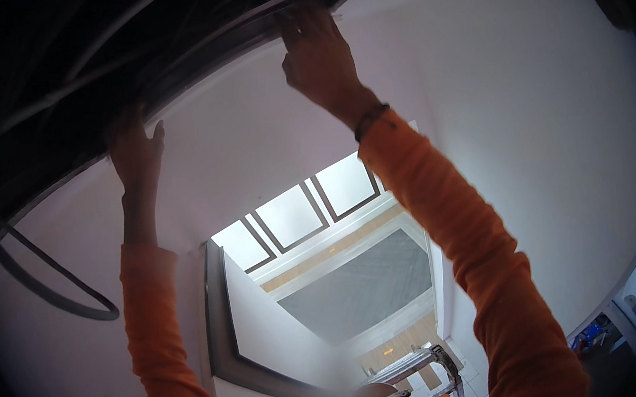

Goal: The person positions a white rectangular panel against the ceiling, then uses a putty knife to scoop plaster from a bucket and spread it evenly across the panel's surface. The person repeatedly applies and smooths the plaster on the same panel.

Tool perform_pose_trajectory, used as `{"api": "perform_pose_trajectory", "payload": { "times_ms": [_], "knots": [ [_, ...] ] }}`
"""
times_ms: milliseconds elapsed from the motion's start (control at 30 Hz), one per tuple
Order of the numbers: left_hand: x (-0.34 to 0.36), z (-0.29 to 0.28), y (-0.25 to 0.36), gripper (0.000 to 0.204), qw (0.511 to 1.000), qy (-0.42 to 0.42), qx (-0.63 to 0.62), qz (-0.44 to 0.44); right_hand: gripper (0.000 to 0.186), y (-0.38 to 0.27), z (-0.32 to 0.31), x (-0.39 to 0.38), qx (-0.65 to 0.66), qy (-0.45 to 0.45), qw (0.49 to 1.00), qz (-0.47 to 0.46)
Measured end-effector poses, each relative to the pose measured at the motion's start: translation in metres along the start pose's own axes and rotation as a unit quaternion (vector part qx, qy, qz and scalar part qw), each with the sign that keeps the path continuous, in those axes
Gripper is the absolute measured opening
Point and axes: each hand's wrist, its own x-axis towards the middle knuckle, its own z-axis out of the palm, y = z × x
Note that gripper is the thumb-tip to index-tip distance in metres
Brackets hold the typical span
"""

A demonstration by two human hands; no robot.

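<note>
Both my arms, in orange sleeves, reach up to the edge of a dark space [187, 27] at the top left. My left hand [136, 151] is at the lower part of that edge, its thumb stretched away from the fingers. Those fingertips are blurred and lost in the dark. Farther right, my right hand [322, 60] has its fingers extended onto the dark rim, with their tips partly hidden. A dark band circles the right wrist. I see nothing held in either hand. Several cables [100, 47] run through the dark space.
A loop of dark cable [59, 288] hangs at the left. Pale walls [523, 102] surround me. Far below lie a grey floor panel [365, 286] and a dark-framed door [223, 322]. A stained metal frame [445, 366], perhaps a ladder, stands at the bottom. A blue object [588, 337] sits lower right.
</note>
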Motion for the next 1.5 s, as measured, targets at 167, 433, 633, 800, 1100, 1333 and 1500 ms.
{"api": "perform_pose_trajectory", "payload": {
  "times_ms": [167,433,633,800,1100,1333,1500],
  "knots": [
    [-0.031,-0.012,0.009,0.049,0.982,0.093,-0.156,-0.055,0.034,0.014,0.002,-0.040,0.315,-0.026,0.875,0.366],
    [-0.039,-0.004,-0.018,0.054,0.997,0.050,0.037,0.040,0.062,0.093,0.024,-0.045,0.086,-0.029,0.951,0.295],
    [-0.014,0.015,-0.052,0.044,0.993,-0.089,0.071,0.042,0.060,0.107,0.027,-0.023,0.045,-0.103,0.936,0.333],
    [-0.020,0.032,-0.052,0.044,0.997,-0.035,0.062,0.037,0.054,0.118,0.044,-0.051,0.230,-0.111,0.868,0.426],
    [-0.001,0.033,-0.058,0.054,0.992,-0.103,0.061,0.038,0.081,0.049,0.060,-0.043,0.542,0.000,0.646,0.538],
    [-0.013,0.043,-0.070,0.052,0.990,-0.107,0.095,0.015,0.084,0.078,0.070,-0.039,0.406,-0.044,0.749,0.522],
    [-0.018,0.051,-0.072,0.058,0.990,-0.100,0.095,0.019,0.078,0.070,0.082,-0.022,0.391,-0.119,0.752,0.517]
  ]
}}
